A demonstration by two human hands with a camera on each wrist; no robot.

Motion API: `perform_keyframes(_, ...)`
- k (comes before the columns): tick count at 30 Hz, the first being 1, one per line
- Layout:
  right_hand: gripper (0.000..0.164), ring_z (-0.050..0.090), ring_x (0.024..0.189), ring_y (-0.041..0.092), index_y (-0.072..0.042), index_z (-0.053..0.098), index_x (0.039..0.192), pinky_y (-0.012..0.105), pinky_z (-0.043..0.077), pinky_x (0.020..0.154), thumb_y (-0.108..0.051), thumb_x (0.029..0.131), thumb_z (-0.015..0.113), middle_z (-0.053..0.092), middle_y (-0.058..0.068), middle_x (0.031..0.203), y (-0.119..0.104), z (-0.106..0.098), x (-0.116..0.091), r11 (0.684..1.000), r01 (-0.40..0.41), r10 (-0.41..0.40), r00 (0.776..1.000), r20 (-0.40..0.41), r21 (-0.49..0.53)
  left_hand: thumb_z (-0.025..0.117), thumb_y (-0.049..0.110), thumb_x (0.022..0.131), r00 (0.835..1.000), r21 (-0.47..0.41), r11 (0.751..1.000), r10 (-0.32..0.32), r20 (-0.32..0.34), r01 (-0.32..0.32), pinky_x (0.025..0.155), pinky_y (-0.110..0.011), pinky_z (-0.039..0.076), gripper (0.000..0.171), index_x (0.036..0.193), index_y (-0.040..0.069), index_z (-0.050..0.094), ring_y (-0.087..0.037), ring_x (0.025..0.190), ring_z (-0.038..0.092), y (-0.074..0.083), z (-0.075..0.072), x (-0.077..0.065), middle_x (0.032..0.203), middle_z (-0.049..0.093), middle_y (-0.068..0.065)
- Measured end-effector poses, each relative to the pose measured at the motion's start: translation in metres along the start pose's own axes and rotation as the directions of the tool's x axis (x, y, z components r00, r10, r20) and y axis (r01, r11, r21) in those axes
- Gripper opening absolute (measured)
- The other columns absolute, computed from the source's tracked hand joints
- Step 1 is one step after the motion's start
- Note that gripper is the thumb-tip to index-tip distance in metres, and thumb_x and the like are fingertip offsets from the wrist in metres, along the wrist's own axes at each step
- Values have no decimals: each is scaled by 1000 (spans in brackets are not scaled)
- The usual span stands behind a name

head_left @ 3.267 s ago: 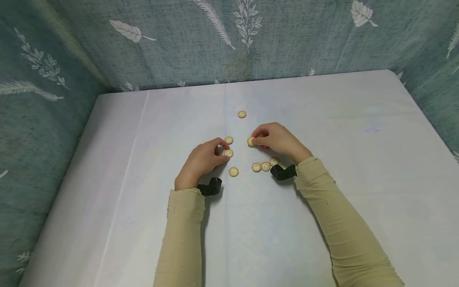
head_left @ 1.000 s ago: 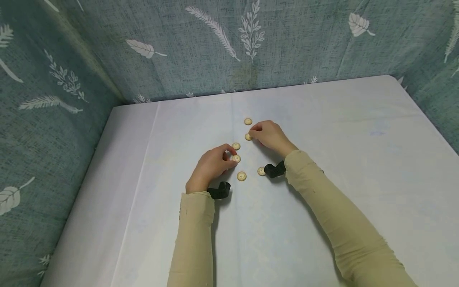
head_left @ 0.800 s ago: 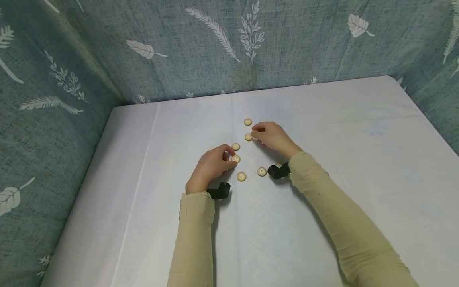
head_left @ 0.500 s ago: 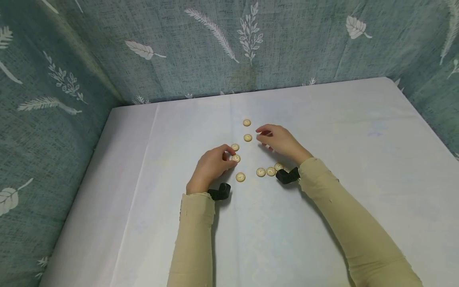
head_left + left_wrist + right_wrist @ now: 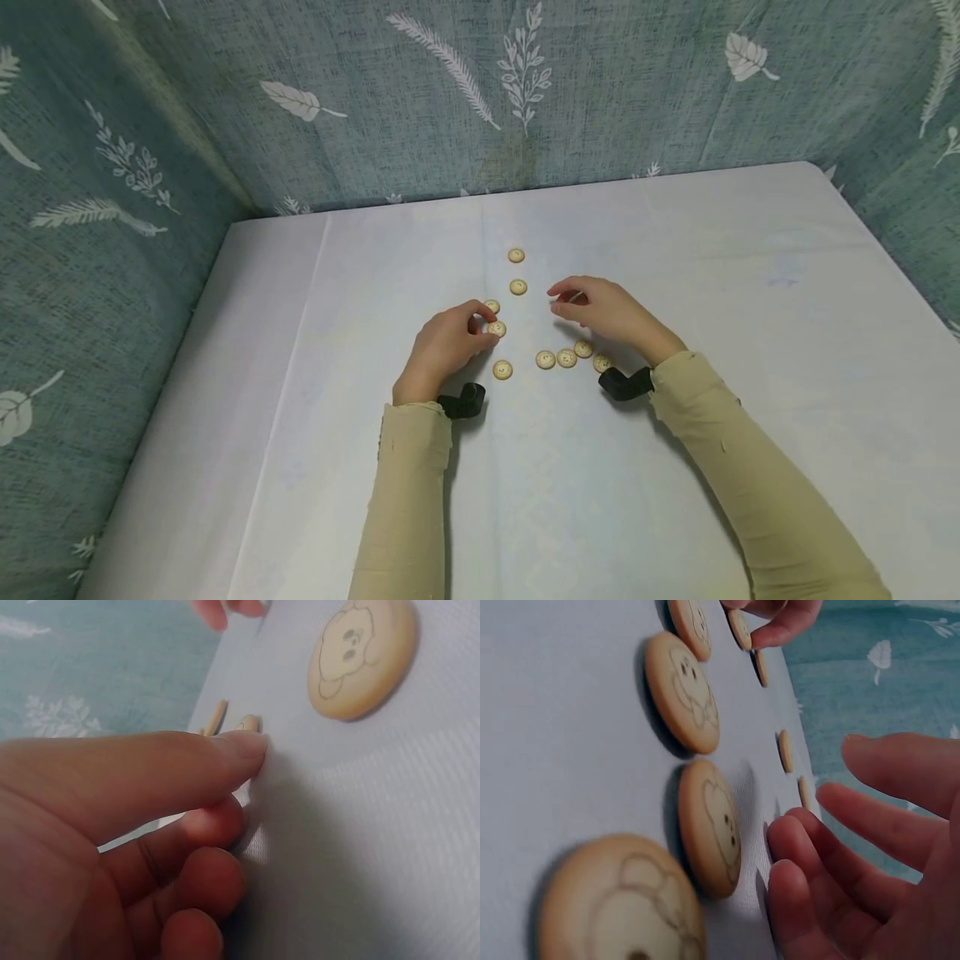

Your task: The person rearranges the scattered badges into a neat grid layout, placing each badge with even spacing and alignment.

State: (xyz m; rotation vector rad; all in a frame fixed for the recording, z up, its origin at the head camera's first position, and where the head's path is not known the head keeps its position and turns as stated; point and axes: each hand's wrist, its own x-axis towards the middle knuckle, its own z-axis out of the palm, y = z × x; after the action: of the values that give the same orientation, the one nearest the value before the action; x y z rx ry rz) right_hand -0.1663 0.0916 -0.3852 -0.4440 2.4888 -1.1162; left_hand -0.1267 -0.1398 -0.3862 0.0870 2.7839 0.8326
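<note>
Round wooden discs with an animal face drawn on them lie on the white table. My left hand (image 5: 447, 343) pinches one disc (image 5: 497, 329) by its edges between thumb and index finger, low over the cloth. Just beyond it lies another disc (image 5: 491, 307), and a third disc (image 5: 362, 660) is on the near side, large in the left wrist view. My right hand (image 5: 609, 310) hovers with fingers loosely bent and nothing between them. To its left are a disc (image 5: 518, 287) and, farther back, one more disc (image 5: 516, 255).
Several discs sit close together below my right hand, among them a disc (image 5: 545, 360) at the left end and a disc (image 5: 622, 907) large in the right wrist view. A green leaf-patterned curtain (image 5: 420, 108) borders the white table (image 5: 337, 467) at the back and sides.
My right hand has let go of a disc, now lying below the farthest one, and drawn back rightward and nearer. My left hand keeps its disc almost in place.
</note>
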Motion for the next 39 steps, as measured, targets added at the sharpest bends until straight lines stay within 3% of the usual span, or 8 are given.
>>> perform_keyframes(4,31,51,94,19,-15,56,114,37,39,82,-30,87,56,57,2,100,-2,5,-6,999,22,-22,1000,3,-25,66,30,80,1000,-1,1000,-4,0,4,59,-30,36,21,99,23,59,-16,66,48,0,0,1,75,53,1)
perform_keyframes(11,29,51,85,15,-14,58,111,33,41,77,-27,85,60,58,-1,93,-11,12,-13,988,92,-86,995,49,-123,65,30,80,1000,-9,1000,0,7,0,60,-30,37,21,99,23,59,-16,66,48,-1,0,0,75,53,1)
perform_keyframes(20,29,51,84,13,-14,60,109,30,42,73,-25,83,63,58,-3,92,-18,18,-16,976,137,-127,989,71,-169,64,28,81,1000,-12,1000,7,16,-7,61,-30,37,20,100,22,59,-16,67,48,-2,-2,0,76,53,1)
perform_keyframes(27,17,51,79,12,-15,62,96,29,42,72,-22,81,64,57,-5,87,-24,29,-16,968,159,-144,986,88,-196,64,28,81,1000,-2,1000,11,20,-11,61,-30,37,21,101,23,58,-16,67,48,-4,-3,1,77,54,2)
perform_keyframes(33,19,52,79,10,-14,65,98,27,41,73,-20,80,65,56,-6,87,-30,39,-17,940,239,-217,970,111,-245,65,29,81,1000,0,1000,19,25,-19,60,-30,37,23,101,21,59,-16,66,48,-5,-2,1,75,53,1)
perform_keyframes(39,21,51,77,8,-15,66,100,26,41,72,-20,80,66,55,-6,88,-32,43,-18,928,252,-232,967,102,-275,65,28,81,999,-2,1000,28,27,-28,59,-30,37,22,101,21,59,-16,65,48,-2,-3,2,75,53,1)
